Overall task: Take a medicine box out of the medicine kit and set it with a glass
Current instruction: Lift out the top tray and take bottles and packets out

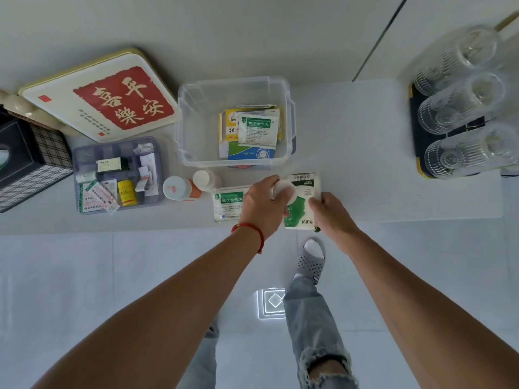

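Left hand (pixel 261 204) is curled round a small white bottle (pixel 283 190), fingers wrapped on its body, holding it just above the counter (pixel 393 153) near the front edge. Looks like it's being kept out of the way rather than being the target.

Right hand (pixel 330 210) pinches the right edge of a green-and-white medicine box (pixel 302 204), thumb on top, fingers under or beside; can't see the underside. The box sits at the front edge of the counter, just in front of the clear kit tub (pixel 236 122), partly hidden by the left hand and bottle. So the box is already out of the kit.

A flat green-labelled packet (pixel 229 202) lies just left of the box, touching or nearly touching the left hand. Two more white-capped bottles (pixel 182 188) stand left of that, beside the grey divider tray (pixel 118 175) of small items. These read as unpacked stuff parked along the front edge to reach the box.

The tub holds more packets and boxes stacked at its right side.

Glasses (pixel 463 108) lie on their sides on a dark tray (pixel 418 136) at the right end of the counter, well apart from the box. None stands near the box yet.

My read: extraction done, pairing with a glass not done. Left hand likely needs to put the bottle down first.
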A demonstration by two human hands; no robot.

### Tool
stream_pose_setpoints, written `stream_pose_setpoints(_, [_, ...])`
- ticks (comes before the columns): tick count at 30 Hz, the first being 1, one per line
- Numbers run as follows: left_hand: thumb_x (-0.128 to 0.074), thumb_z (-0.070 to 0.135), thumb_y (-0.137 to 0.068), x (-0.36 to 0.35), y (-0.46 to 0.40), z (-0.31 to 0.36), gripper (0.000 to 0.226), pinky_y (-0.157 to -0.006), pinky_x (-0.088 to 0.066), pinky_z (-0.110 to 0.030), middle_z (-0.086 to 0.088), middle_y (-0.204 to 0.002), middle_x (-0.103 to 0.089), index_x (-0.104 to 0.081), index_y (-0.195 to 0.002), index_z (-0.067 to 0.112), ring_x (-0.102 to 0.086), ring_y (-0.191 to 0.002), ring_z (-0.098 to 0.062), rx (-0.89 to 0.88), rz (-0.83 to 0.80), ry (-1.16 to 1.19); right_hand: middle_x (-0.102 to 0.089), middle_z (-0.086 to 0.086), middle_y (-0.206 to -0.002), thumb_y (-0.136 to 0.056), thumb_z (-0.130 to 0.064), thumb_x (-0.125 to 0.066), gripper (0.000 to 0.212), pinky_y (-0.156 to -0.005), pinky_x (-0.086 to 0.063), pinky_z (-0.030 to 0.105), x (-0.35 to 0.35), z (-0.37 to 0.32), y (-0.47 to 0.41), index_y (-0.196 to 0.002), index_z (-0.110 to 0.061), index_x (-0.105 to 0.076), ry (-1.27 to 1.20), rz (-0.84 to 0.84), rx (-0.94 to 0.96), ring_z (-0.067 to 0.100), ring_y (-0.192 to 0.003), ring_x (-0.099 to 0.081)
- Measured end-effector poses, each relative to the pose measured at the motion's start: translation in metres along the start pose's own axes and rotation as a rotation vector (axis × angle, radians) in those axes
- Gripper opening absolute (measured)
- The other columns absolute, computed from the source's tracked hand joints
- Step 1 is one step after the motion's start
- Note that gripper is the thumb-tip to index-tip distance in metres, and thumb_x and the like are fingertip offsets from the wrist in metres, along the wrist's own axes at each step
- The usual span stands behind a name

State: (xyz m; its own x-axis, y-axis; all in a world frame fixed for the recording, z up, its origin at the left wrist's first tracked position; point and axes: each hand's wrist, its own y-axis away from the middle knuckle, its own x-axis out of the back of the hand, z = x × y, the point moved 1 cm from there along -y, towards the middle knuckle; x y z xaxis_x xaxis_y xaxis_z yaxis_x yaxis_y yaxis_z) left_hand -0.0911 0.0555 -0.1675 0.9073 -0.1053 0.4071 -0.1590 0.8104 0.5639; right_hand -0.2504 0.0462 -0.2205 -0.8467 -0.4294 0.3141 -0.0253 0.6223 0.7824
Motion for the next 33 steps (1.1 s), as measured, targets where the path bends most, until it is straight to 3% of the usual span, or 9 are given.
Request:
stream_pose_setpoints(4, [-0.054,0.03,-0.098,-0.001,-0.01,-0.005,0.023,-0.043,-0.038,-0.005,-0.014,-0.083,-0.073,-0.069,-0.099,0.012,-0.062,-0.06,-0.011,0.106,0.014,-0.031,-0.064,0.006,-0.107,-0.101,-0.023,-0.051,0.027,-0.052,-0.046,0.018,0.005,0.005,-0.009,-0.122,-0.006,-0.05,0.181,0.106,0.076,0.022,-0.084,-0.062])
stream_pose_setpoints(8, [-0.051,0.032,-0.099,0.002,-0.02,-0.001,0.03,-0.038,-0.038,-0.006,-0.02,-0.099,-0.069,-0.067,-0.102,0.007,-0.063,-0.064,-0.012,0.143,0.012,-0.055,-0.066,0.012,-0.108,-0.098,-0.024,-0.052,0.026,-0.078,-0.052,0.036,0.005,0.006,-0.018,-0.114,-0.004,-0.057,0.342,0.253,0.15,0.033,-0.099,-0.063])
stream_pose_setpoints(12, [-0.051,0.035,-0.096,0.002,-0.023,-0.008,0.036,-0.037,-0.041,-0.012,-0.022,-0.104,-0.065,-0.066,-0.103,0.004,-0.065,-0.091,-0.033,0.15,-0.022,-0.176,-0.068,0.012,-0.109,-0.097,-0.022,-0.052,0.025,-0.077,-0.048,0.035,0.011,0.005,-0.02,-0.116,-0.007,-0.059,0.302,0.35,0.087,0.034,-0.101,-0.064])
stream_pose_setpoints(14, [-0.052,0.038,-0.096,0.0,-0.023,-0.011,0.039,-0.05,-0.052,-0.016,-0.022,-0.102,-0.066,-0.067,-0.105,0.003,-0.066,-0.089,-0.033,0.139,-0.032,-0.225,-0.068,0.012,-0.111,-0.098,-0.022,-0.052,0.026,-0.082,-0.051,0.038,0.009,0.004,-0.017,-0.118,-0.007,-0.059,0.32,0.372,0.112,0.035,-0.103,-0.064])
stream_pose_setpoints(15, [-0.052,0.039,-0.095,0.0,-0.025,-0.011,0.039,-0.062,-0.059,-0.026,-0.021,-0.102,-0.066,-0.067,-0.105,0.003,-0.068,-0.087,-0.032,0.119,-0.034,-0.241,-0.068,0.013,-0.111,-0.099,-0.022,-0.053,0.026,-0.083,-0.05,0.039,0.007,0.004,-0.016,-0.119,-0.006,-0.059,0.355,0.374,0.132,0.035,-0.102,-0.064])
stream_pose_setpoints(19, [-0.054,0.03,-0.097,0.005,-0.025,0.0,0.033,-0.079,-0.06,-0.048,-0.014,-0.117,-0.058,-0.06,-0.124,0.011,-0.069,-0.089,-0.035,0.062,-0.015,-0.255,-0.059,0.016,-0.107,-0.101,-0.025,-0.053,0.027,-0.073,-0.04,0.036,-0.005,0.001,-0.014,-0.115,-0.003,-0.057,0.555,0.367,0.234,0.036,-0.094,-0.06])
stream_pose_setpoints(24, [-0.052,0.026,-0.097,0.013,-0.027,0.007,0.031,-0.085,-0.053,-0.036,-0.012,-0.117,-0.063,-0.056,-0.124,0.011,-0.062,-0.103,-0.03,0.001,-0.023,-0.389,-0.062,0.013,-0.099,-0.099,-0.035,-0.054,0.028,-0.067,-0.047,0.038,-0.001,-0.007,-0.008,-0.106,-0.008,-0.055,0.825,0.369,0.332,0.036,-0.09,-0.062])
stream_pose_setpoints(28, [-0.052,0.023,-0.097,0.028,-0.01,0.015,0.029,-0.081,-0.044,-0.03,-0.009,-0.12,-0.061,-0.059,-0.122,0.011,-0.061,-0.104,-0.026,-0.104,0.026,-0.436,-0.065,0.005,-0.1,-0.099,-0.028,-0.051,0.017,-0.076,-0.05,0.038,0.013,-0.039,0.005,-0.106,-0.016,-0.061,0.666,0.466,0.37,0.03,-0.09,-0.065])
stream_pose_setpoints(33, [-0.054,-0.001,-0.087,0.082,-0.021,0.028,0.019,-0.076,-0.054,-0.024,-0.006,-0.092,-0.071,-0.07,-0.094,0.006,-0.065,-0.083,-0.018,-0.276,0.33,-0.335,-0.069,0.003,-0.089,-0.093,-0.007,-0.056,0.013,-0.07,-0.053,0.03,0.019,-0.122,0.028,-0.099,-0.009,-0.067,0.271,0.603,0.83,0.018,-0.074,-0.063])
